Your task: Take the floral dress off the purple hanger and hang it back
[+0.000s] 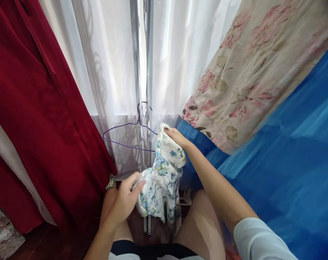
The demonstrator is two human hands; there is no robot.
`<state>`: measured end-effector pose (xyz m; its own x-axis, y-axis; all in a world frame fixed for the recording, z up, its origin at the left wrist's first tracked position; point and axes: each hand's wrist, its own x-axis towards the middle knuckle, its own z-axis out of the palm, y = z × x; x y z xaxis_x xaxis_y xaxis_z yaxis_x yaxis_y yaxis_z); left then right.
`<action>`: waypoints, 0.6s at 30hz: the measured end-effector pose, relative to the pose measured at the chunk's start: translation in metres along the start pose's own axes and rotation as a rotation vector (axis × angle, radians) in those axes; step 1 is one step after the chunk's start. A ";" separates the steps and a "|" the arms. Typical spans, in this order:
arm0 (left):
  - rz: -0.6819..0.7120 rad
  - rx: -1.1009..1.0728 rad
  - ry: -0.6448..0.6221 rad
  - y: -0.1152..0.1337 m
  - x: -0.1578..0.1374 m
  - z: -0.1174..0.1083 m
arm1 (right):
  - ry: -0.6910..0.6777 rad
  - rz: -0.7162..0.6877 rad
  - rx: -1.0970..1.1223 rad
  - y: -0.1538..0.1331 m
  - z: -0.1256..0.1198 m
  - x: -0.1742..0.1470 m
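A white garment (166,169) with a blue and green floral print hangs bunched in front of my knees. Its upper part covers the right end of a thin purple hanger (120,146), whose left arm is bare and whose hook points up. My right hand (176,137) grips the garment near the top, thumb at its edge and the other fingers hidden in the cloth. Lower down, my left hand (130,193) pinches the garment's left side between thumb and fingers. Part of the cloth is blurred by motion.
Red curtains (44,108) hang at the left, and sheer white curtains (109,54) stand ahead with metal frame bars (150,72) between them. At the right are a pink-flowered beige cloth (242,79) and a large blue cloth (293,162). Below lies dark reddish floor (55,242).
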<state>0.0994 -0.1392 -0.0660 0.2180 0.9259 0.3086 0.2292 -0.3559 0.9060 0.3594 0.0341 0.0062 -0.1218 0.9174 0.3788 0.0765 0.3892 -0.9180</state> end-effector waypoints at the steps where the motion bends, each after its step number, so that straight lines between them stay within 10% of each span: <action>1: 0.002 -0.034 0.040 -0.009 0.003 -0.012 | -0.070 0.036 0.004 -0.001 0.006 0.004; 9: 0.118 0.463 -0.090 -0.089 0.048 -0.143 | -0.151 0.103 0.040 -0.020 0.005 -0.002; 12: 0.133 0.593 0.082 -0.106 0.080 -0.186 | -0.112 0.128 0.070 -0.025 0.008 -0.003; 18: 0.186 0.485 0.283 -0.062 0.165 -0.212 | -0.295 0.367 0.262 -0.031 0.010 -0.008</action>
<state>-0.0803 0.0631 -0.0098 0.0495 0.8163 0.5754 0.6335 -0.4710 0.6138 0.3483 0.0141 0.0301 -0.4093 0.9123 0.0128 -0.0785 -0.0212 -0.9967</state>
